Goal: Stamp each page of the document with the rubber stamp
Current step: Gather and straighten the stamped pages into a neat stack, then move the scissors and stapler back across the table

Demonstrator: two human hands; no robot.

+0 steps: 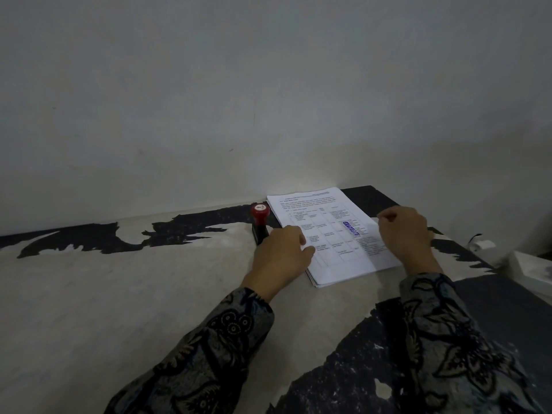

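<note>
Document point(322, 222) under both hands, rubber stamp point(260, 223) upright just beside.

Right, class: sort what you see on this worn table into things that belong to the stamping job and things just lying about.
Belongs to the job:
- rubber stamp, standing beside the pages
- stack of pages, top sheet bearing a blue stamp mark
- left hand resting on the stack
- right hand at its right edge

Lying about:
- white objects at the table's right end, unclear what they are
</note>
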